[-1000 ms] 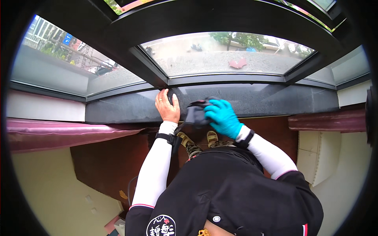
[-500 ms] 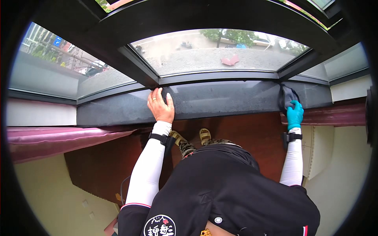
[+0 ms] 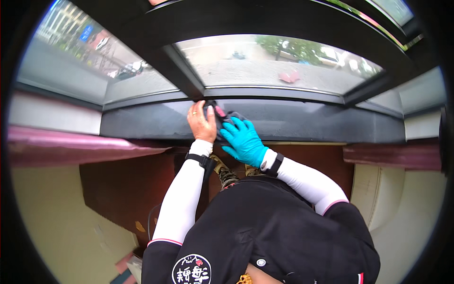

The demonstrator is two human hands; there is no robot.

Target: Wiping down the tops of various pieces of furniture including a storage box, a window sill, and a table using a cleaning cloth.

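A dark grey cloth [image 3: 233,116] lies bunched on the dark window sill [image 3: 293,124], just below the left window post. Over it is my right hand [image 3: 244,141] in a teal glove, its fingers somewhat spread as they press the cloth to the sill. My bare left hand [image 3: 202,124], with a ring on one finger, rests right beside it. Its thumb and fingers are bent around a small black thing [image 3: 211,104], mostly hidden behind them. A pink-red patch [image 3: 220,111] shows between this thing and the cloth; I cannot tell which one it belongs to.
Dark window frames [image 3: 184,66] rise behind the sill, with glass between them. Pink curtains hang at the left [image 3: 71,146] and right [image 3: 378,155]. Below the sill is a reddish-brown floor [image 3: 127,182], where my feet stand.
My right hand has come from the far right end of the sill to beside my left hand, bringing the cloth along. My left hand stays near the post. The view has shifted slightly.
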